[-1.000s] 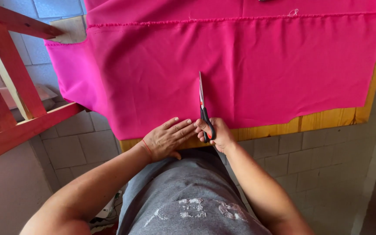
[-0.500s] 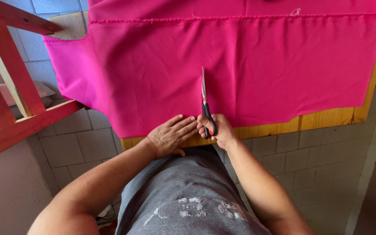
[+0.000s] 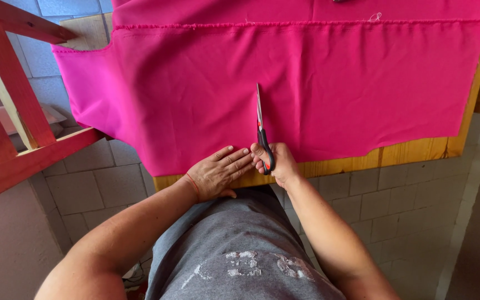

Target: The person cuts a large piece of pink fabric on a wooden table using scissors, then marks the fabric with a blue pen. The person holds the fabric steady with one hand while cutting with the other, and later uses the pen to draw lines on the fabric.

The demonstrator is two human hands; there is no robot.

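Our right hand (image 3: 278, 164) grips the scissors (image 3: 261, 130), fingers closed through the black handle loops, which carry a touch of red. From those fingers the blades run straight away toward twelve o'clock, so the tool's long axis lies almost square to the near edge of the worktop (image 3: 395, 155). The blades look drawn together or nearly so; we cannot tell how much gap is left between them, since we see them almost edge-on as one thin silver line.

The pink fabric (image 3: 362, 89) spreads across the worktop, its near hem ending just at our hands, and it hangs off the worktop's edge toward nine o'clock. The scissors sit on it, reaching well in from that hem. Our left hand (image 3: 218, 175) lies flat, fingers spread and open, holding nothing, pressing the fabric down just beside the handles at their nine o'clock. The right hand is the one on the tool; the left is close by but apart from it.

The fabric looks smooth, matte and evenly bright, with a frayed seam line running across it at the far side and a loose thread near the two o'clock corner.
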